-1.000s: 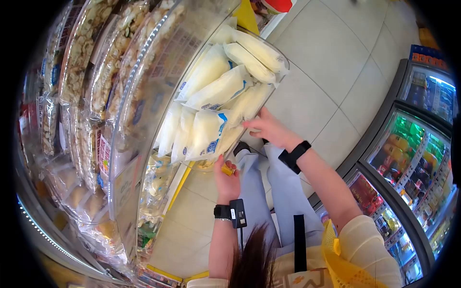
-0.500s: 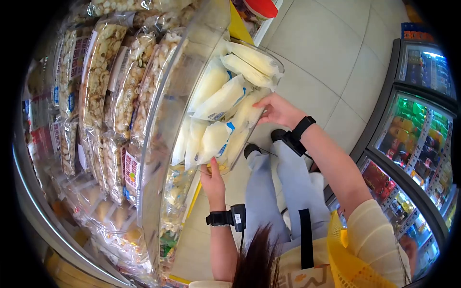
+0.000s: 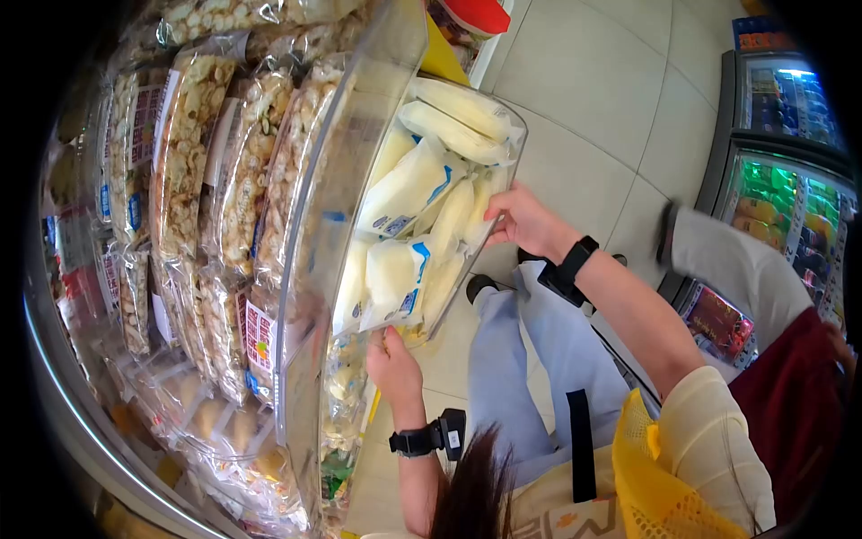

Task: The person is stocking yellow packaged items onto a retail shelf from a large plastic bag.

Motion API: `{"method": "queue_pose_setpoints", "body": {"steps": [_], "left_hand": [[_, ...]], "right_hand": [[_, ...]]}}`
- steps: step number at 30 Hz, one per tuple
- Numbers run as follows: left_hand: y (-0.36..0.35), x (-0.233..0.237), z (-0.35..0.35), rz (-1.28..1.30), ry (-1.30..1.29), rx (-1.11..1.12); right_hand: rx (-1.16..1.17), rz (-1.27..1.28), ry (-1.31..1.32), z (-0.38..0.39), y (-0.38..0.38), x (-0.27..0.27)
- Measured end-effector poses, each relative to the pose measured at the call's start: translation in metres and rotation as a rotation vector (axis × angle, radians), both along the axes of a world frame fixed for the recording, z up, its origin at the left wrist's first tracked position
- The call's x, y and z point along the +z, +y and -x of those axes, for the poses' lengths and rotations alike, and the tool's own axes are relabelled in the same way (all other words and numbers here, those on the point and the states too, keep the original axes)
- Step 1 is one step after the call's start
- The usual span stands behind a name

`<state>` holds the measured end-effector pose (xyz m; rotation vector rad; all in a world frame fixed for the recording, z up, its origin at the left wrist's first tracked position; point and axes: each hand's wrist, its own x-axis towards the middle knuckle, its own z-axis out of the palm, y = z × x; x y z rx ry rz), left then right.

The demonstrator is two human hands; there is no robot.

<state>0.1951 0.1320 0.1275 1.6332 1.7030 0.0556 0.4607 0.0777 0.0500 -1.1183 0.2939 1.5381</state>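
Note:
A clear plastic bin (image 3: 516,144) holds several white packets (image 3: 409,193) with blue print, some lying flat and some leaning. My right hand (image 3: 528,220) has its thumb and fingers closed on the bin's outer rim, beside the packets. At the bin's lower corner is my left hand (image 3: 395,364), fingers pinched on the edge, close under the corner of a packet. The fingers behind the edge are partly hidden.
Bagged puffed snacks (image 3: 189,153) fill the shelf on the left. Lit drink coolers (image 3: 790,207) line the right side. Another person's leg (image 3: 736,260) is close by on the right, over the tiled floor (image 3: 584,90).
Another person has stepped into view on the right. The packets near my left hand sit slightly lower in view, and my left hand has shifted down. Both hands remain at the bin.

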Motion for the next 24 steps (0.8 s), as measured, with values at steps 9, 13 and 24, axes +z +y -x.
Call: {"method": "queue_pose_setpoints", "body": {"steps": [9,13,24], "left_hand": [[0.02,0.003,0.012,-0.261,0.057,-0.082],[0.042,-0.008,0.018,-0.124,0.099,-0.11],[-0.055,-0.013,0.026,0.172,-0.27,0.043]], "right_hand": [[0.025,-0.111,-0.009,0.005,0.044,0.012],[0.003,-0.097,-0.021,0.011,0.074,-0.02],[-0.08,-0.144,0.043,0.041,0.06,-0.031]]}}
